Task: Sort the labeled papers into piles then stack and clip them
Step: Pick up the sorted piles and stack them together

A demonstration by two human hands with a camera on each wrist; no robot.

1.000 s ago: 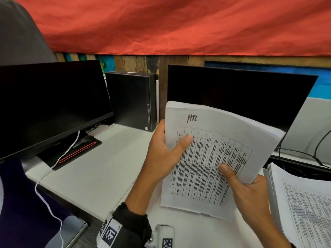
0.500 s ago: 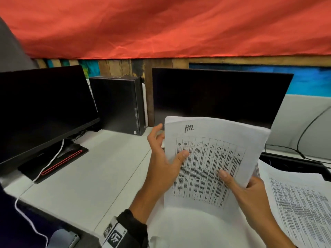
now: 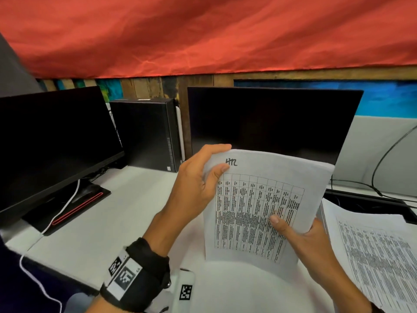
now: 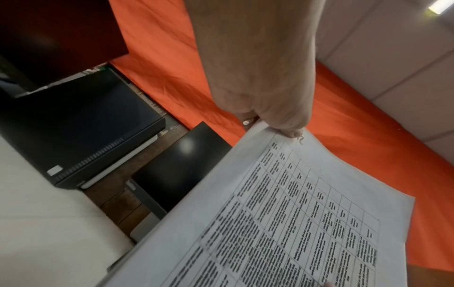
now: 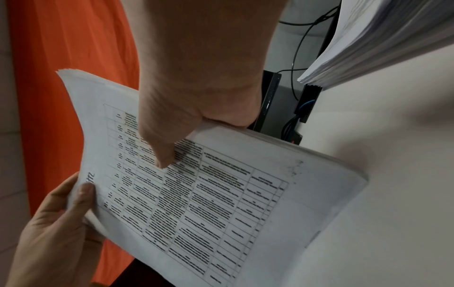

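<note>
Both hands hold one bundle of papers (image 3: 259,211) up in the air, in front of the right monitor (image 3: 270,120) and above the white desk (image 3: 108,211). The top sheet shows a printed table and a handwritten mark near its upper left corner; it looks like "HR", but the writing is too small to be sure. The left hand (image 3: 196,186) grips the upper left corner of the bundle, with the thumb on the front of the sheet and the fingers curled behind the top edge. The right hand (image 3: 302,238) grasps the lower right edge, the thumb pressed on the table print and the other fingers hidden under the paper. The bundle bends a little between the two hands. To the right of the right monitor, a thick second stack of papers (image 3: 372,251) lies flat on the desk. To the left of this monitor stands a black computer case (image 3: 146,134), and further left a second monitor (image 3: 52,143).
</note>
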